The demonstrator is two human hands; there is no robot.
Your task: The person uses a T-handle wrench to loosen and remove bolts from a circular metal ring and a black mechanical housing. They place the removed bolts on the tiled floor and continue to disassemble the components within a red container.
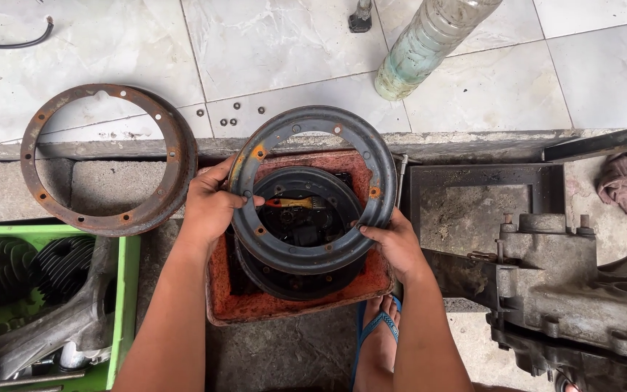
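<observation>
I hold a grey metal wheel rim half (313, 131) tilted above a rusty red tray (371, 279). My left hand (210, 207) grips its left edge, thumb over the inner flange. My right hand (397, 243) grips its lower right edge. Under it in the tray lies a second dark ring (295, 279) in black liquid, with a brush with a yellow and red handle (290, 203) showing through the opening.
A rusty rim half (103, 214) leans on the step at left. A green crate (126, 290) holds finned cylinders and metal parts. An engine casing (582, 290) sits at right beside a rag (622, 181). A plastic bottle (429, 43) and small nuts (237, 116) are on the tiles.
</observation>
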